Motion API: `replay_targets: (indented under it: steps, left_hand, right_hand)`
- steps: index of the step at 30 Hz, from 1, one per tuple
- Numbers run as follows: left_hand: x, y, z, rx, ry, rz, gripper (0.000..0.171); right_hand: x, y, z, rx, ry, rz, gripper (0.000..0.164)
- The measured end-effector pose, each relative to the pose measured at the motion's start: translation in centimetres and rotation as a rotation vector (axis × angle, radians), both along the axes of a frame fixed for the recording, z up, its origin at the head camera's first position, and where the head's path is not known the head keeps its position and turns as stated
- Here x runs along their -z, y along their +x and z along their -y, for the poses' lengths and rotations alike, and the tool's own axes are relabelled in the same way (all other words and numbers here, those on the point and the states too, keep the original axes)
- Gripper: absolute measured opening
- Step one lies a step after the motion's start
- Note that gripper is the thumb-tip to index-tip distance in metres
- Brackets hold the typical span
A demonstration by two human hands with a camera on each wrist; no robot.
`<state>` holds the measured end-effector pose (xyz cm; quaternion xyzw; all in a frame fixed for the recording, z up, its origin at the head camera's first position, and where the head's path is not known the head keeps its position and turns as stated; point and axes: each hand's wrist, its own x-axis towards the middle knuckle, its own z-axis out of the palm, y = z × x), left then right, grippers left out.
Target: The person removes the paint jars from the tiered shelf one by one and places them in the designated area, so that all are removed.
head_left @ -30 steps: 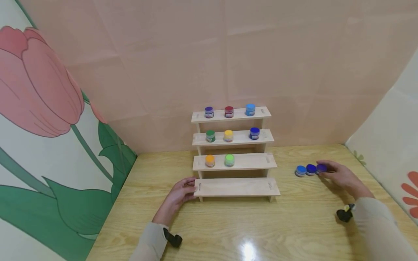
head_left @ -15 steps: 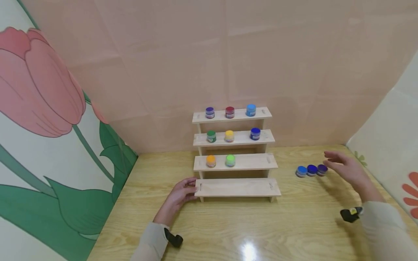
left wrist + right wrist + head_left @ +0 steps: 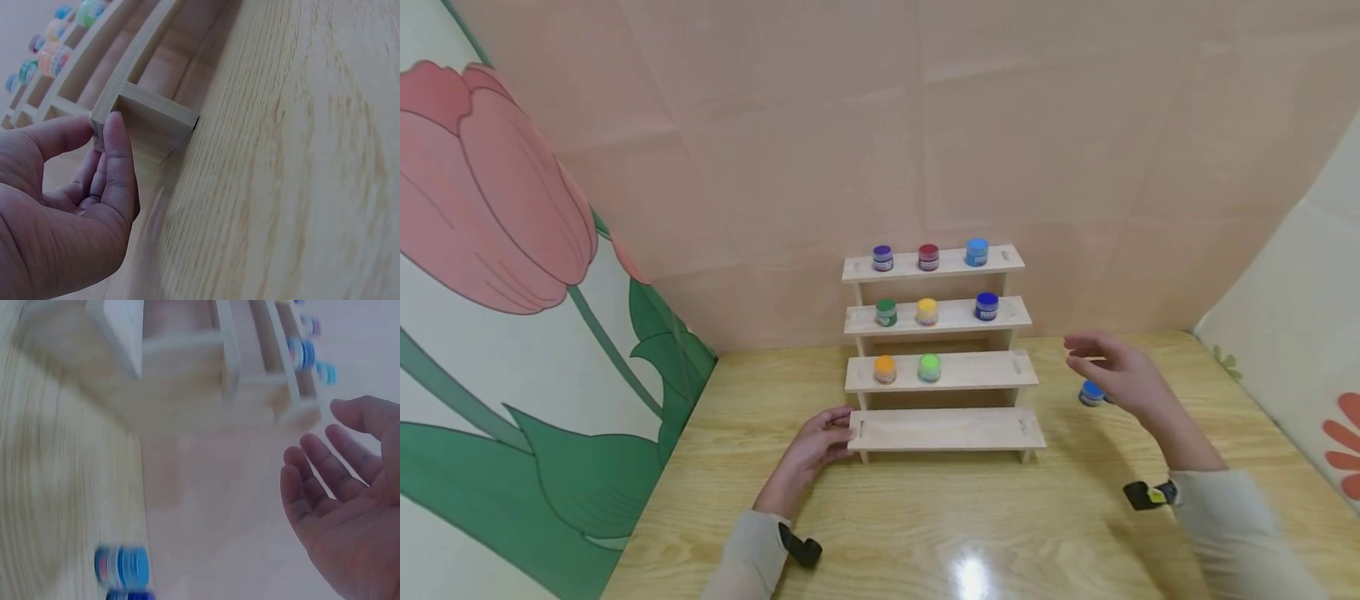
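Note:
My left hand [image 3: 815, 442] pinches the left end of the lowest board of a four-step wooden rack [image 3: 946, 429]; the left wrist view shows thumb and forefinger [image 3: 59, 134] on that end. My right hand [image 3: 1116, 375] is in the air right of the rack, fingers loosely bent and holding nothing, as the right wrist view also shows. Below it on the table stands a light-blue-lidded paint jar [image 3: 1091, 392]. A dark blue jar [image 3: 130, 595] beside it is mostly hidden, and the purple jar is covered by the hand in the head view.
The top step bears purple [image 3: 882, 258], red [image 3: 928, 257] and light blue [image 3: 977, 252] jars. On the second are dark green [image 3: 886, 312], yellow [image 3: 927, 312] and dark blue [image 3: 987, 307] ones. Orange [image 3: 884, 369] and light green [image 3: 929, 367] jars stand on the third.
My right hand was at the purple jar on the table, let go of it, lifted away, then moved left toward the rack. My left hand stayed on the rack.

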<state>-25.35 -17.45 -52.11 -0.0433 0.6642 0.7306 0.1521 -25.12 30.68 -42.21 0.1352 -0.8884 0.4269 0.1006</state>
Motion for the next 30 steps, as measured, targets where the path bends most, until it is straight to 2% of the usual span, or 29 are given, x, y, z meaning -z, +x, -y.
replay_targets:
  steps: [6,15,22,30]
  left_hand:
    - [0.0,0.0,0.0,0.000,0.004,0.002,0.054]
    - [-0.1,0.1,0.0,0.003,-0.004,0.001,0.053]
    - [-0.2,0.1,-0.1,0.004,0.000,-0.003,0.054]
    - [0.0,0.1,0.0,0.004,-0.002,-0.010,0.053]
  right_hand:
    - [-0.5,0.0,3.9,-0.017,-0.005,-0.006,0.039]
    - [-0.3,-0.7,8.8,-0.081,-0.064,0.001,0.033]
    - [-0.3,-1.3,11.6,-0.096,-0.076,0.066,0.034]
    - [0.0,-1.6,14.1,-0.145,-0.121,0.060,0.033]
